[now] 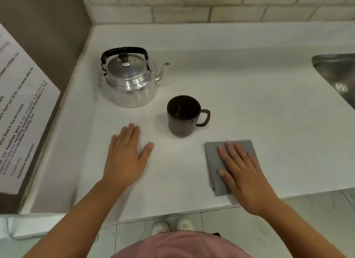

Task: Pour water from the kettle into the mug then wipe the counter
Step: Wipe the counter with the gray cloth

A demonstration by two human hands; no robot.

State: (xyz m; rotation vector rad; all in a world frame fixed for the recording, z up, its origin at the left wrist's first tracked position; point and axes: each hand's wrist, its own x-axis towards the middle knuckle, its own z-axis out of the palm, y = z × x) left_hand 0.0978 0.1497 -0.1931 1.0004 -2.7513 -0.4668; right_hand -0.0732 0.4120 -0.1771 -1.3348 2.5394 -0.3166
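- Mug [183,116]: dark brown, upright on the white counter [249,107], mouth open to your view, handle turned toward the sink side. Whether it holds any water cannot be told from its dark inside. All places below are given from this mug.
- Kettle [129,80]: polished metal, lid on with a dark knob, black handle raised over the lid. It stands behind the mug and to its left, near but not touching, with the spout aimed toward the right.
- Cloth [214,161]: grey, folded into a flat rectangle, in front of the mug and to its right, close to the counter's front edge.
- Your right hand [241,168]: flat on the cloth, palm down, fingers spread and extended, gripping nothing.
- Your left hand [125,157]: flat on the bare counter in front of the mug and to its left, fingers together, thumb angled out toward the mug, holding nothing.
- Sink [338,75]: steel basin, far right of the mug, partly out of frame.
- Printed sheet [21,107]: fixed to the side wall, far left of the mug; its text is too blurred to read.
- Tiled wall [211,7]: runs behind the kettle, beyond the counter's back edge.
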